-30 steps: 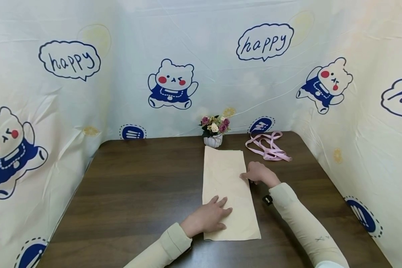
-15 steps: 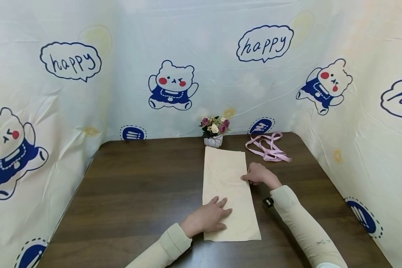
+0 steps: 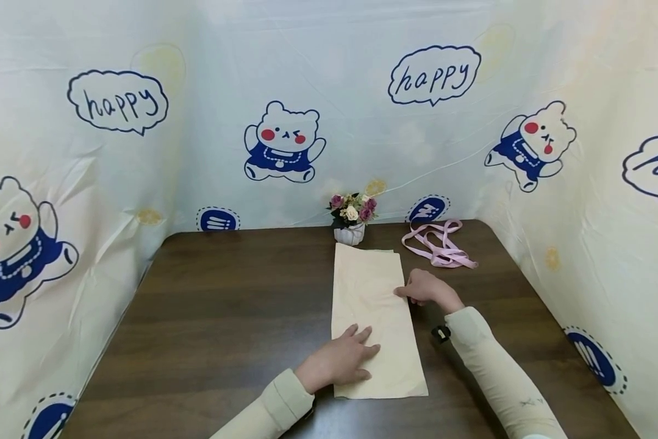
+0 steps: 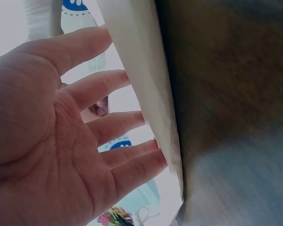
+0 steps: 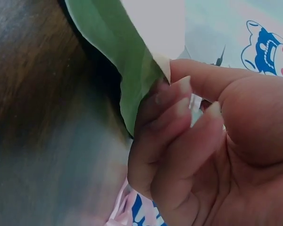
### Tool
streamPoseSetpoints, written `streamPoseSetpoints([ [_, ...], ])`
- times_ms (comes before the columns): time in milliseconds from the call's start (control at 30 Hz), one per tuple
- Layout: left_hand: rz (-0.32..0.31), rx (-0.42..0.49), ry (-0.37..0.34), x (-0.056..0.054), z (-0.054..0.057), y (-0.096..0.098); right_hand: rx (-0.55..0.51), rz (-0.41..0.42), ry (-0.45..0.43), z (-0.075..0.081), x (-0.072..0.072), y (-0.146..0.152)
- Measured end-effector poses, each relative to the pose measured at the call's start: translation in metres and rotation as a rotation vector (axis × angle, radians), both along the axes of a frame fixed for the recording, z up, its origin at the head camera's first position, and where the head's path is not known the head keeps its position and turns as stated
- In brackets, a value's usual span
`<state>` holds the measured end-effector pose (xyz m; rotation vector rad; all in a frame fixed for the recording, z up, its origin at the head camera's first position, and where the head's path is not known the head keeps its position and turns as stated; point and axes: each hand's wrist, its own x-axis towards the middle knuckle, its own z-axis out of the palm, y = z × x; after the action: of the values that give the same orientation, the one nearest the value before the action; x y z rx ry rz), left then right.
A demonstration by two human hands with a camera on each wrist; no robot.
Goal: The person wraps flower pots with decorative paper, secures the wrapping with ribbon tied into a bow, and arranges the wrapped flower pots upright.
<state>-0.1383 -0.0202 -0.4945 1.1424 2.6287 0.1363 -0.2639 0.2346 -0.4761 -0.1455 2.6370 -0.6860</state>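
A cream cloth [image 3: 367,286], folded into a long rectangle, lies lengthwise on the table. My left hand [image 3: 339,360] rests on its near part with the fingers spread; in the left wrist view the fingertips press against the cloth [image 4: 144,70] while the palm stays raised. My right hand [image 3: 429,285] is at the cloth's right edge, a little beyond the middle. Seen from the right wrist, the thumb and curled fingers [image 5: 167,136] pinch that edge, where a green layer [image 5: 106,37] shows below the cream one. Part of the pinched edge is hidden by the fingers.
A small white pot with artificial flowers [image 3: 350,221] stands just beyond the cloth's far end. Right of it lies a loose heap of pink ribbon [image 3: 443,251]. The dark wooden table [image 3: 224,305] meets a printed curtain [image 3: 213,152] at the back and sides.
The head view has tilted up slightly, so everything sits a little lower in it. Both hands keep their places on the cloth, and its far right corner has shifted very slightly.
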Motion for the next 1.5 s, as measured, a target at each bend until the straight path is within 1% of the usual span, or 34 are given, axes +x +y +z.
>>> streamPoseSetpoints([
  [100,0.008,0.005,-0.013,0.001,-0.001,0.000,-0.031,0.006,-0.005,0.002,0.002,0.003],
  [267,-0.007,0.004,0.004,-0.002,0.000,0.001,-0.089,-0.003,0.011,0.005,0.003,0.010],
  [400,-0.018,0.014,-0.004,-0.005,0.001,0.001,-0.153,0.005,0.002,0.007,0.005,0.013],
  [500,-0.025,0.050,-0.014,-0.010,0.001,0.000,-0.203,0.022,0.008,0.010,0.007,0.012],
  [567,-0.036,0.098,-0.022,-0.014,0.000,-0.002,-0.225,0.037,0.018,0.014,0.009,0.011],
  [667,-0.033,0.181,-0.056,-0.021,0.002,-0.006,-0.254,0.069,0.024,0.019,0.011,0.008],
  [767,0.009,0.282,-0.094,-0.029,0.006,-0.012,-0.285,0.105,0.035,0.023,0.012,0.004],
  [833,0.044,0.362,-0.097,-0.033,0.009,-0.014,-0.310,0.134,0.048,0.026,0.013,0.000],
  [1000,0.180,0.571,-0.077,-0.037,0.014,-0.013,-0.392,0.214,0.107,0.034,0.017,-0.012],
  [1133,0.308,0.741,-0.092,-0.037,0.019,-0.009,-0.442,0.275,0.139,0.040,0.017,-0.026],
  [1233,0.374,0.857,-0.101,-0.038,0.021,-0.007,-0.459,0.320,0.147,0.044,0.016,-0.037],
  [1300,0.395,0.925,-0.094,-0.040,0.022,-0.007,-0.481,0.353,0.148,0.046,0.016,-0.044],
  [1400,0.409,1.012,-0.095,-0.044,0.022,-0.008,-0.510,0.391,0.151,0.044,0.015,-0.054],
  [1500,0.430,1.084,-0.121,-0.047,0.022,-0.010,-0.521,0.442,0.193,0.039,0.014,-0.062],
])
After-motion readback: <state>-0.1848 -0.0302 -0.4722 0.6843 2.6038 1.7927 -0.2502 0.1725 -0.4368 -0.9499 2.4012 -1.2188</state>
